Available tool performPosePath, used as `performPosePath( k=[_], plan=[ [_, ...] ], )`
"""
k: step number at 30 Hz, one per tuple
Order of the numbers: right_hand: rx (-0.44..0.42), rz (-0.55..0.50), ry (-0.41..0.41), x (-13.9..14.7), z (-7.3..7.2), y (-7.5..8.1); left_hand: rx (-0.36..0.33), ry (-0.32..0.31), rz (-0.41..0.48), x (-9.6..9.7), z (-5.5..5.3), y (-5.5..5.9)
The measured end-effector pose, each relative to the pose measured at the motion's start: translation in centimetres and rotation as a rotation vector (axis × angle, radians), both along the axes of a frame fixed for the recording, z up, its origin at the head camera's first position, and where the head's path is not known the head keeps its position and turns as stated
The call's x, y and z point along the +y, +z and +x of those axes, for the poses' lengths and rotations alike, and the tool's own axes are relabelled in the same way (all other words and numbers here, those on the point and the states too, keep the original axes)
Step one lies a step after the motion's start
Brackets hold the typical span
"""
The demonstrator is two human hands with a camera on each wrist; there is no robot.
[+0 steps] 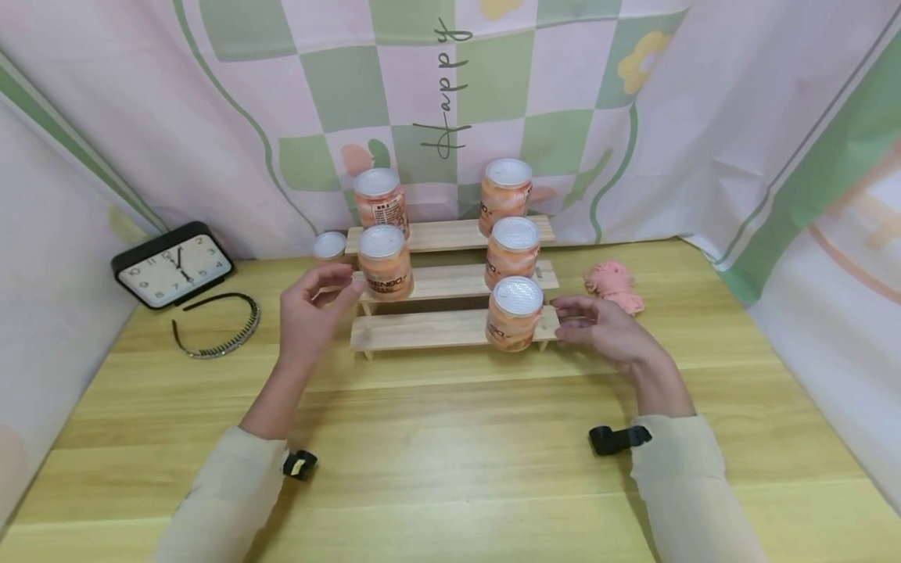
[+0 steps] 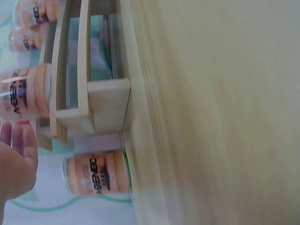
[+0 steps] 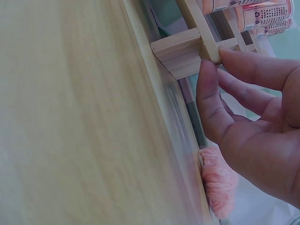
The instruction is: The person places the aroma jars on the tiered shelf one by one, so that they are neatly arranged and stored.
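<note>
A three-step wooden rack [image 1: 422,330] stands on the table. My right hand [image 1: 608,328] pinches the right end of its lowest board between thumb and fingers, as the right wrist view confirms. At the left end of the middle step, my left hand [image 1: 313,313] is beside an orange can [image 1: 387,274] with loosely bent fingers, holding nothing. More such cans stand upright on the rack: one on the top left [image 1: 380,205], one on the top right [image 1: 504,209], one on the middle right [image 1: 512,264] and one on the lowest right [image 1: 511,326].
Another can [image 2: 97,172] stands on the table just left of the rack. Farther left are a black-framed clock [image 1: 176,266] and a dark headband [image 1: 235,338]. Pink yarn [image 1: 612,285] lies right of the rack, and a patterned curtain [image 1: 415,86] hangs behind.
</note>
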State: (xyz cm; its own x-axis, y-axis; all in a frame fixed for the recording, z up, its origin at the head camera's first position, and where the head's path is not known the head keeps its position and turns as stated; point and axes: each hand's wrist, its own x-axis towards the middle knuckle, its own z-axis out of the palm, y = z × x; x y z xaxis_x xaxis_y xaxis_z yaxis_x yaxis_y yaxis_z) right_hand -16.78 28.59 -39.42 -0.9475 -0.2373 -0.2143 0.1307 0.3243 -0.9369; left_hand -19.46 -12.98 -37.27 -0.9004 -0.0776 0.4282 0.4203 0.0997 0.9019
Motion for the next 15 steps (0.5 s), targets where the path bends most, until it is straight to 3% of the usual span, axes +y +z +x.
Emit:
performPosePath(
  k=[9,15],
  plan=[
    [0.003,-0.007,0.006,0.0,0.0,-0.1,0.004,0.039,-0.034,-1.8,-0.8,-0.1],
    [0.0,-0.011,0.006,0.0,0.0,0.0,-0.063,0.096,-0.074,-3.0,-1.6,-0.3]
  ],
)
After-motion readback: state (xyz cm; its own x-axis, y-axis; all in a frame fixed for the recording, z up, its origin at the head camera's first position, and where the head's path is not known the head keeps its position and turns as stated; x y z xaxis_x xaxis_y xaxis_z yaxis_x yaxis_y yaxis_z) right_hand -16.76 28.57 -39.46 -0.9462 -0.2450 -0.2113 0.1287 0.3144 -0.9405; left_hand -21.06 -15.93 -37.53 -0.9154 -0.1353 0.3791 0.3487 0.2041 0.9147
